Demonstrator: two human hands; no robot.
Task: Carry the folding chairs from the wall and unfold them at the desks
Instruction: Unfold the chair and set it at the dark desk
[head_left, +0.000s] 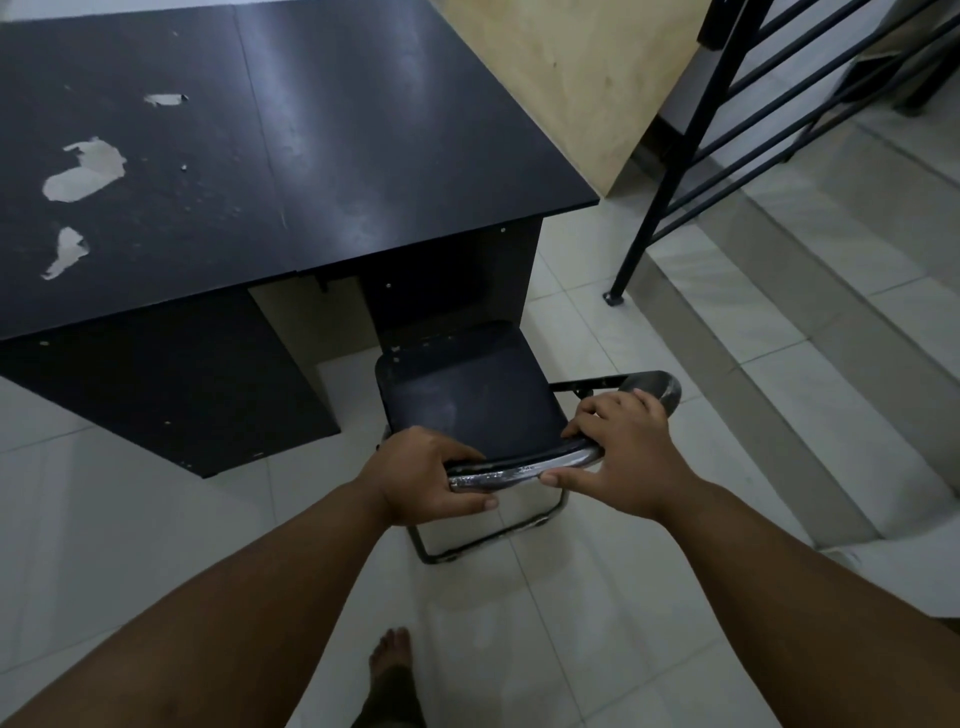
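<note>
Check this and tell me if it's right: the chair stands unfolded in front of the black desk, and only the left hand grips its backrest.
Not quite. Both hands grip the backrest: the left hand near its left end, the right hand at its right corner, as the head view shows. The chair does stand unfolded in front of the black desk.

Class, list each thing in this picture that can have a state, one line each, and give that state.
folding chair: unfolded, seat down, facing the desk's knee space.
backrest: upright, held at both ends.
left hand: grips the backrest's left end.
right hand: grips the backrest's right end, thumb underneath.
desk: upright, black coating peeled off in patches on the left.
</note>
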